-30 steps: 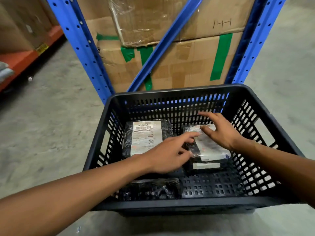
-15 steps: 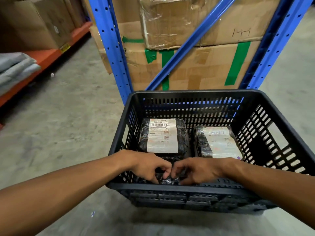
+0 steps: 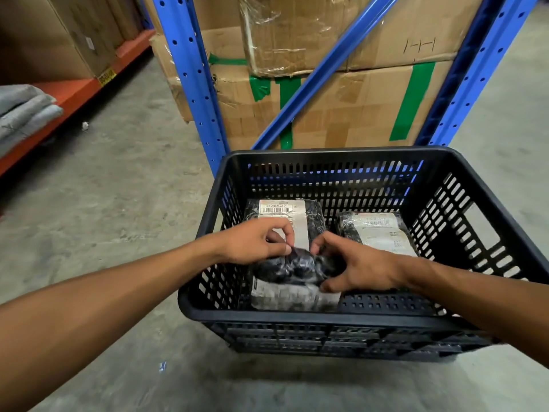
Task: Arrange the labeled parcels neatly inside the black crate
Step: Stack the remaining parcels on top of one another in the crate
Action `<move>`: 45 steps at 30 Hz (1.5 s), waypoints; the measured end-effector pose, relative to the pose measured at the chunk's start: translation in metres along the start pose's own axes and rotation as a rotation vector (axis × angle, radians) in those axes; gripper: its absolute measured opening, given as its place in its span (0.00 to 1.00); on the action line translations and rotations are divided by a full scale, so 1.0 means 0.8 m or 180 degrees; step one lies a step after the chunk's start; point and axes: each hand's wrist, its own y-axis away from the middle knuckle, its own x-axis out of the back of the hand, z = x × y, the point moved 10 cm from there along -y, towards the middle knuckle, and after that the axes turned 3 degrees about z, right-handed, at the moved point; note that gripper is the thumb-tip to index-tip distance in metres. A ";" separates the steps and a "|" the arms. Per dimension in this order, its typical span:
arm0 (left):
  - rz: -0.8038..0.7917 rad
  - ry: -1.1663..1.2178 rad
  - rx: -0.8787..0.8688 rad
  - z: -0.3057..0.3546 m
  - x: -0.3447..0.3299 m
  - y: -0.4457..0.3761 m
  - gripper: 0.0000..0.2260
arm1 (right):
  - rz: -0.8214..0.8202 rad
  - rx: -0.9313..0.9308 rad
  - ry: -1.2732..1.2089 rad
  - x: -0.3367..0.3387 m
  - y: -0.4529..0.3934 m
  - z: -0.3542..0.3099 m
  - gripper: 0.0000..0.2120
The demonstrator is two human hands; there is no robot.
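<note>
Right now both hands are gripping the near parcel (image 3: 292, 278) inside the black crate (image 3: 326, 318): the left hand (image 3: 255, 243) is pinching its top edge, the right hand (image 3: 361, 267) is clasping its right end. Two labeled parcels are lying behind it, one at back left (image 3: 285, 214), another at back right (image 3: 378, 231).

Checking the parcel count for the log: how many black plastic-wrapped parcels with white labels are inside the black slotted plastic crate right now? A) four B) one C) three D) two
C: the black slotted plastic crate holds three black plastic-wrapped parcels, one far left, one far right, and a near one gripped by the left hand and right hand.
</note>
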 end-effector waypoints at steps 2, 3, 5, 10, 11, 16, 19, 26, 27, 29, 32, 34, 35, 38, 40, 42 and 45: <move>0.0373 0.0502 -0.0011 0.002 0.026 0.000 0.01 | 0.0345 0.0160 -0.0379 0.035 0.002 -0.013 0.22; 0.0650 0.0819 -0.0043 0.003 0.039 0.001 0.02 | 0.0517 0.0237 -0.0562 0.053 0.003 -0.021 0.20; 0.1096 0.1565 -0.0082 0.003 0.058 0.000 0.04 | 0.0858 0.0337 -0.1071 0.087 0.003 -0.032 0.18; 0.1168 0.2553 -0.0217 0.030 0.052 -0.010 0.17 | 0.1605 0.0468 -0.2039 0.144 0.007 -0.044 0.12; 0.1218 0.2600 -0.0263 0.037 0.053 -0.012 0.19 | 0.1663 0.0488 -0.2130 0.149 0.008 -0.047 0.13; 0.1426 0.2882 -0.0273 0.050 0.060 -0.018 0.16 | 0.1784 0.0446 -0.2258 0.156 0.011 -0.047 0.16; 0.1412 0.2928 -0.0265 0.045 0.059 -0.021 0.13 | 0.1812 0.0410 -0.2262 0.156 0.012 -0.044 0.18; 0.1617 0.2814 -0.0297 0.038 0.066 -0.021 0.14 | 0.1792 0.0313 -0.2076 0.162 0.006 -0.041 0.19; 0.1728 0.2788 -0.0306 0.038 0.072 -0.021 0.16 | 0.1846 0.0331 -0.1999 0.166 0.005 -0.042 0.20; 0.1977 0.2764 -0.0295 0.040 0.084 -0.019 0.20 | 0.2067 0.0344 -0.1554 0.176 0.008 -0.047 0.23; 0.2421 0.3021 -0.0146 0.034 0.095 -0.014 0.16 | 0.2571 0.0206 -0.1237 0.181 0.018 -0.039 0.25; 0.2672 0.3281 -0.0023 0.027 0.094 -0.010 0.11 | 0.2470 -0.0009 -0.1576 0.159 0.015 -0.024 0.27; 0.2759 0.3325 0.0015 0.026 0.092 -0.009 0.10 | 0.2251 -0.0154 -0.1946 0.141 0.008 -0.016 0.28; 0.2786 0.3248 0.0016 0.025 0.079 -0.010 0.12 | 0.1945 -0.0170 -0.3137 0.114 -0.007 -0.012 0.31; 0.2628 0.3147 -0.0010 0.029 0.073 -0.011 0.16 | 0.2229 -0.0042 -0.3144 0.131 -0.006 -0.014 0.28; 0.2502 0.2629 -0.0132 0.039 0.080 -0.007 0.20 | 0.2364 0.0092 -0.2978 0.152 -0.001 -0.016 0.27; 0.2192 0.1720 -0.0301 0.057 0.093 -0.009 0.30 | 0.2291 0.0229 -0.2735 0.182 0.008 -0.018 0.30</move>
